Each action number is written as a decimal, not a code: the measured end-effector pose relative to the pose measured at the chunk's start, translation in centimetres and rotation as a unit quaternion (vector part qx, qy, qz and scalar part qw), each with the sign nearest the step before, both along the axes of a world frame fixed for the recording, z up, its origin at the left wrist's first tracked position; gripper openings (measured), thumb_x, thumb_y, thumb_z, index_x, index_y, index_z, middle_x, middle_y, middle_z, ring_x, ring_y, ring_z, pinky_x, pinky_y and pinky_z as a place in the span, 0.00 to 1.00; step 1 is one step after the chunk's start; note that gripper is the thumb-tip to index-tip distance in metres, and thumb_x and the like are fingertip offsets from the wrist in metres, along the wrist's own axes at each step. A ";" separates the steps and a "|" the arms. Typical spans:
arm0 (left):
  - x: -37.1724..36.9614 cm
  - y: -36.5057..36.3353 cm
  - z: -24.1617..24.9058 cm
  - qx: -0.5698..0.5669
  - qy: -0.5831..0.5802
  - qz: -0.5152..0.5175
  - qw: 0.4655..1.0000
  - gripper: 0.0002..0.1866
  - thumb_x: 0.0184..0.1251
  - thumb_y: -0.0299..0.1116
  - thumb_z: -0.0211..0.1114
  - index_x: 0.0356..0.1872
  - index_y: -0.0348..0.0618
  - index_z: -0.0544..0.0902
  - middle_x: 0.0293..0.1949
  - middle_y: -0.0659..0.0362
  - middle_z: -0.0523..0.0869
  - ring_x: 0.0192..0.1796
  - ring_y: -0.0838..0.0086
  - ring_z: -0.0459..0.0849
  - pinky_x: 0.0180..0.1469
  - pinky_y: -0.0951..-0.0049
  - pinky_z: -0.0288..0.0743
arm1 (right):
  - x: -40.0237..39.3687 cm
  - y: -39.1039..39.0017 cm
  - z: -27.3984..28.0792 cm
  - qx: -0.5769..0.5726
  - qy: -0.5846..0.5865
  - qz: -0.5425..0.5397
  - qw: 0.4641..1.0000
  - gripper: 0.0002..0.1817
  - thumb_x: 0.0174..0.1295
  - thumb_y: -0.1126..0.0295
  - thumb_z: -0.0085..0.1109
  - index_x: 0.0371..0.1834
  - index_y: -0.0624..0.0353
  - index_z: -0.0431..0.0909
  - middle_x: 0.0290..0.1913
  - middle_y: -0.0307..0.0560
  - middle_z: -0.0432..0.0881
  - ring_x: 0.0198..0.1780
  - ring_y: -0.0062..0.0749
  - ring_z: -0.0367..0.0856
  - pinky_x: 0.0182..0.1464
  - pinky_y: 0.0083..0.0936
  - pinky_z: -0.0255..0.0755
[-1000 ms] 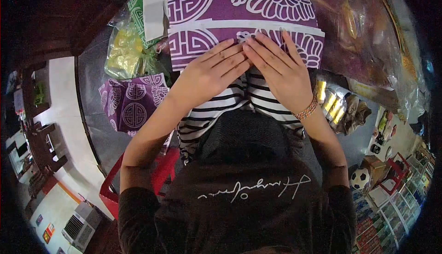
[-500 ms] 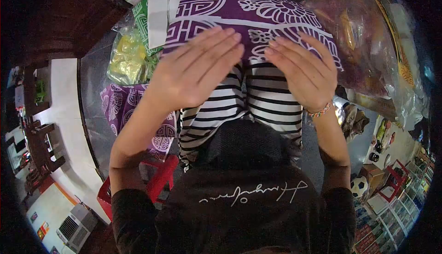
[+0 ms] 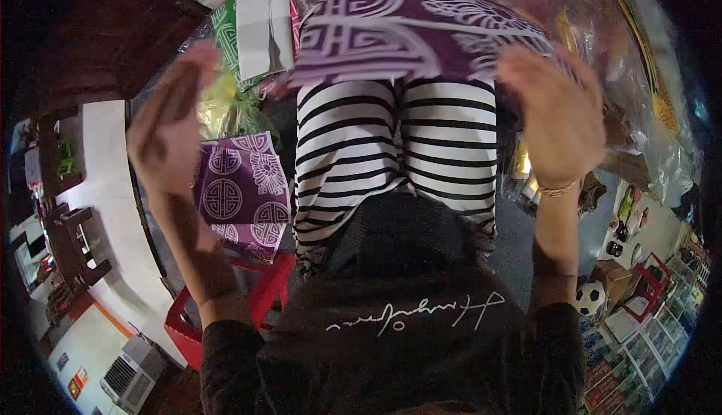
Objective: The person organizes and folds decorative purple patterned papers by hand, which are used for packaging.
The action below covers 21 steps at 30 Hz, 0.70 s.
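Both hands hovering open over the purple paper

Left hand [image 3: 171, 125] and right hand [image 3: 555, 118] are holding nothing, fingers loose; the patterned purple sheet [image 3: 406, 31] is lying between them across the striped knees [image 3: 398, 137], probably to keep it flat.

Purple paper sheet [image 3: 406, 31] w/ white motifs, lying across striped knees, blurred.

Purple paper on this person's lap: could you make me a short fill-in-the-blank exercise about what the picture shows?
1. The purple paper carries patterns printed in ____.
2. The trousers below it have black and white ____.
3. The left hand and right hand are raised on either side, both ____.
4. A ____ bracelet circles the right wrist.

Missing words: white; stripes; open; beaded
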State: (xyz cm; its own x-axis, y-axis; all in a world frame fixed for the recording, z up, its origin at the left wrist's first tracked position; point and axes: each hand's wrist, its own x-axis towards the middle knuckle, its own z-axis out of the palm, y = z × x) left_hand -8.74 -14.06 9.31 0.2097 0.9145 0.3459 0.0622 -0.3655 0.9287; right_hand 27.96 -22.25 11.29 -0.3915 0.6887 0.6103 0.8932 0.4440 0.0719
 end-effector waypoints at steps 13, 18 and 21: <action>10.4 -1.2 2.5 0.458 0.343 -0.008 0.820 0.09 0.44 0.24 0.73 0.30 0.39 0.85 0.31 0.59 0.87 0.37 0.69 0.85 0.47 0.65 0.78 | -1.0 0.7 -2.0 0.066 0.103 0.074 0.990 0.11 0.46 0.73 0.60 0.35 0.56 0.86 0.38 0.38 0.86 0.45 0.29 0.84 0.49 0.26 0.74; 11.9 -1.1 2.8 0.469 0.318 -0.005 0.824 0.08 0.46 0.23 0.71 0.30 0.38 0.85 0.30 0.58 0.87 0.35 0.66 0.85 0.44 0.65 0.79 | -3.8 2.0 -1.5 0.052 0.061 0.056 0.995 0.12 0.48 0.70 0.59 0.38 0.56 0.84 0.39 0.39 0.85 0.48 0.29 0.82 0.54 0.30 0.72; 11.6 -0.4 3.0 0.490 0.278 -0.012 0.826 0.12 0.38 0.26 0.69 0.30 0.38 0.84 0.27 0.58 0.83 0.32 0.66 0.83 0.39 0.66 0.79 | -3.7 2.5 -0.8 0.078 0.037 0.064 0.994 0.12 0.49 0.69 0.59 0.37 0.56 0.84 0.39 0.38 0.85 0.48 0.29 0.81 0.56 0.33 0.71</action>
State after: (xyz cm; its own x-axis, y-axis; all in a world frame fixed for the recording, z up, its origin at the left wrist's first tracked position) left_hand 2.86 -14.45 12.34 0.5996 0.2467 0.7613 0.3619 -0.9321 0.0170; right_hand 24.30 -19.71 10.49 -0.4198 0.5318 0.7355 0.8359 0.5422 0.0850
